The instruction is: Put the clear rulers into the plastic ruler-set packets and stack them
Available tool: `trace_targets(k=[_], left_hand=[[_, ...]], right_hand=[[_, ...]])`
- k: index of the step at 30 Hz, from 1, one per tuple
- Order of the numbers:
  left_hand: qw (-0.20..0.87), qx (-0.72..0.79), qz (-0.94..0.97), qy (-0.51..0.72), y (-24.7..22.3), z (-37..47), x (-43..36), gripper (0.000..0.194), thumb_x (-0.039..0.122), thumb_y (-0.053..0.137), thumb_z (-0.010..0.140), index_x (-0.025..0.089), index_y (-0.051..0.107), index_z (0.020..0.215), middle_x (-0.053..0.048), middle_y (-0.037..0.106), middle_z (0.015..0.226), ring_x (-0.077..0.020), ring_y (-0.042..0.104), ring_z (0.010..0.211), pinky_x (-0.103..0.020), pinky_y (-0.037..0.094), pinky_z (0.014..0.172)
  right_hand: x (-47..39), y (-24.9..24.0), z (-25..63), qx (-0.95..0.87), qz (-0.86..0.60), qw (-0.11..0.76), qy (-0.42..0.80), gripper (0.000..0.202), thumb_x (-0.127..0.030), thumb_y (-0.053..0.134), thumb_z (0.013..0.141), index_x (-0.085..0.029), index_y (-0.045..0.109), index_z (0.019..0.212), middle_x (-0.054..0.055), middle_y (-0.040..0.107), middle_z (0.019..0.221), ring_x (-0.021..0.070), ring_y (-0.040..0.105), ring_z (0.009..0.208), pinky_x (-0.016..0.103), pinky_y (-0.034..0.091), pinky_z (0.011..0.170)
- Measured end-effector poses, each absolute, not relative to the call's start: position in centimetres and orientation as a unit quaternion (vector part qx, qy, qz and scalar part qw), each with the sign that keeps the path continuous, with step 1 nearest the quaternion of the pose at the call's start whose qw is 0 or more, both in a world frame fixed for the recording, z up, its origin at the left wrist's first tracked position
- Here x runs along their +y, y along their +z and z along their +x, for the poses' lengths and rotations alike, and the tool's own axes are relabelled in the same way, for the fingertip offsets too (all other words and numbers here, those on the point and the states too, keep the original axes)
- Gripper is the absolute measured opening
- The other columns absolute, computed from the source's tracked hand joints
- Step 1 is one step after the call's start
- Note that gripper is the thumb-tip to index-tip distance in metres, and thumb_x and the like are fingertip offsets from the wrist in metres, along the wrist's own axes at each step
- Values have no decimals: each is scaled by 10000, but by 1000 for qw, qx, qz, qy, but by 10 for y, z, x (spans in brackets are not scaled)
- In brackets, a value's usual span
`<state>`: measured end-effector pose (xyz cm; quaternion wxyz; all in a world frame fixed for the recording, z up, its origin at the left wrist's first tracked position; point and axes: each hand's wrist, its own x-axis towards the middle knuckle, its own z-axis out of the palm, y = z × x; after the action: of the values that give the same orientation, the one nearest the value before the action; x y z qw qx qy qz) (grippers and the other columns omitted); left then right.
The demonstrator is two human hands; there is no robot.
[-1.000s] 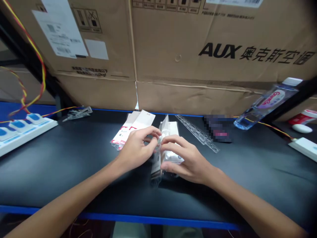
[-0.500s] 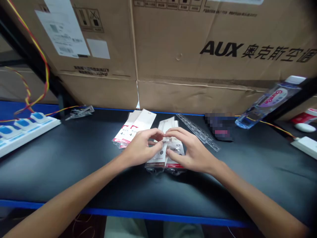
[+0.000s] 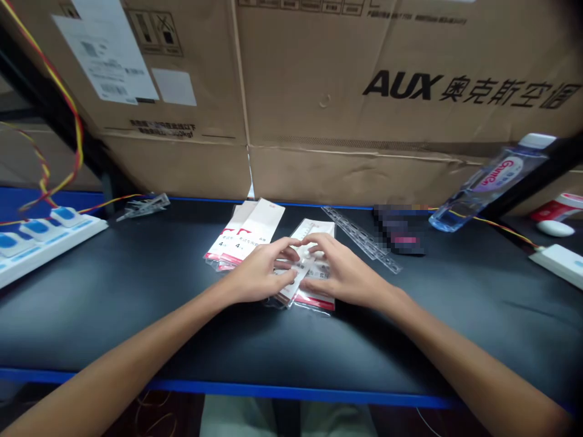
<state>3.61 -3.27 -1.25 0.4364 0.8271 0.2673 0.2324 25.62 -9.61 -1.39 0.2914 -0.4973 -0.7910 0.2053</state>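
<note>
Two clear-wrapped white packets lie between my hands: a left packet point(image 3: 286, 290) and a right packet point(image 3: 319, 300) with a red band at its bottom edge. My left hand point(image 3: 265, 270) is curved over the left one, fingertips near its middle. Curled over the right one is my right hand point(image 3: 344, 270), its thumb on the wrapper. Both index fingertips nearly meet above the packets. Whether either hand pinches the wrapping is too small to tell. Just left and behind, a fanned pair of white packets point(image 3: 259, 224) with red marks lies on the black table mat point(image 3: 182, 328).
Clear plastic rulers point(image 3: 362, 238) and a dark, pixelated object point(image 3: 401, 233) lie right of the packets. A water bottle point(image 3: 492, 182) leans at the right. Clear set squares point(image 3: 146, 206) and a power strip point(image 3: 50, 243) are at the left. A large cardboard box point(image 3: 310, 91) stands behind.
The two packets under my hands have turned and shifted slightly, now overlapping at a different angle. My hands stay close together over them. The whole view has shifted a little.
</note>
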Motion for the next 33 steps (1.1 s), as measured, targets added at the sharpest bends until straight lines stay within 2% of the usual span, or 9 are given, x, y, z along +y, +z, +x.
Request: trace_targets(k=[7,10,14,17,22,24,27,30,33], left_hand=[[302,242,909,152,-6,33,-39,381,330,656,913,252,641,1286,-76,664,1375,-309,575,1326,-505,417,1165],[307,229,915,124,-4,32,-44,511,443,654,929,262,584,1402,-86,555,1522,-319,478,1437,-494,367,1212],[344,203,910,115,-5,34,-51,741,454,713,882,278,433,1546,-92,461,1603,-315,479,1441,-458,415,1188],[360,186,901,151,-4,40,-53,736,374,756,841,282,467,1512,-88,535,1541,-295,541,1384,-439,450,1156],[258,259,898,243,2,31,-22,327,323,631,904,228,665,1215,-62,669,1358,-248,607,1276,-373,441,1136],[157,414,866,232,1,18,3,385,384,638,871,237,654,1225,-56,670,1336,-272,621,1228,-389,452,1102],[132,506,826,210,-6,-5,36,554,489,710,774,152,655,1210,-180,677,1239,-420,582,1220,-530,453,1036],[151,546,798,205,-12,-18,53,572,549,762,698,174,675,1120,-152,713,1109,-383,644,1102,-452,505,936],[188,558,775,229,-11,-18,53,511,485,771,694,204,662,1106,-103,723,1099,-313,673,1028,-375,516,862]], right_hand=[[-76,-4,296,-731,-610,303,41,357,-290,666,867,-217,600,1210,89,649,1265,229,680,1031,332,543,876],[-67,-8,321,-678,-680,280,1,332,-303,617,886,-178,625,1194,144,663,1256,301,648,1130,397,505,951],[-60,-22,338,-642,-735,218,11,364,-354,649,855,-161,674,1163,178,707,1210,348,658,1120,418,488,942],[-58,-29,339,-629,-752,194,25,318,-335,627,866,-186,698,1137,149,749,1149,327,696,1046,386,504,867],[-56,-25,340,-611,-767,195,34,297,-303,626,840,-198,736,1095,127,781,1093,312,729,971,361,513,792],[-56,-23,342,-609,-767,197,39,265,-292,625,830,-203,759,1041,120,794,1042,306,736,951,355,511,785],[-57,-20,344,-614,-762,199,53,238,-303,646,815,-212,777,992,101,803,990,291,743,922,344,512,779],[-58,-19,344,-617,-757,204,62,240,-312,676,792,-211,783,982,95,804,1006,288,741,955,337,516,782],[-58,-18,343,-613,-759,212,59,228,-288,665,796,-205,787,969,92,807,997,279,743,954,328,519,784]])
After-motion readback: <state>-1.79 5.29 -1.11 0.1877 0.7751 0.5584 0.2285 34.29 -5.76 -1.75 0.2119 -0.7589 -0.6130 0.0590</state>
